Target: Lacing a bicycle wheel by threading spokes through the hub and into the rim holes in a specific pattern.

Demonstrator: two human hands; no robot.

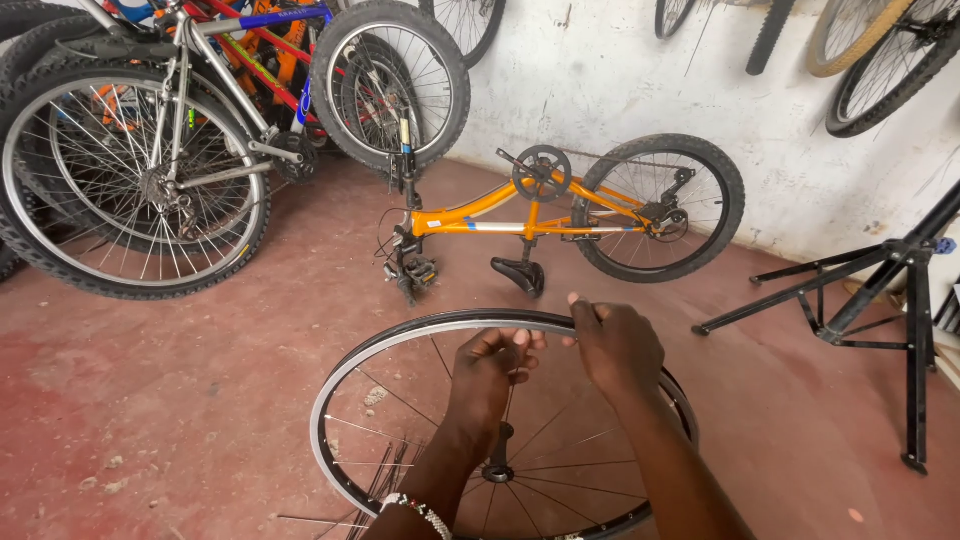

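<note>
Over red floor (pixel 180 400), both hands' fingers (pixel 520 350) pinching spoke, bare rim (pixel 400 340)

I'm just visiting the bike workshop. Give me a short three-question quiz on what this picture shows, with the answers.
1. True or false: the orange bicycle stands upside down on its saddle and handlebars.
2. Which does the right hand touch? A) the black repair stand B) the bare wheel rim C) the wall
3. Fill in: the left hand pinches something thin above the wheel's ___.

Key
1. True: its wheel and crank point up.
2. B: its fingers rest at the rim's far edge.
3. Hub. It is probably a spoke, though the fingers hide it.
</note>
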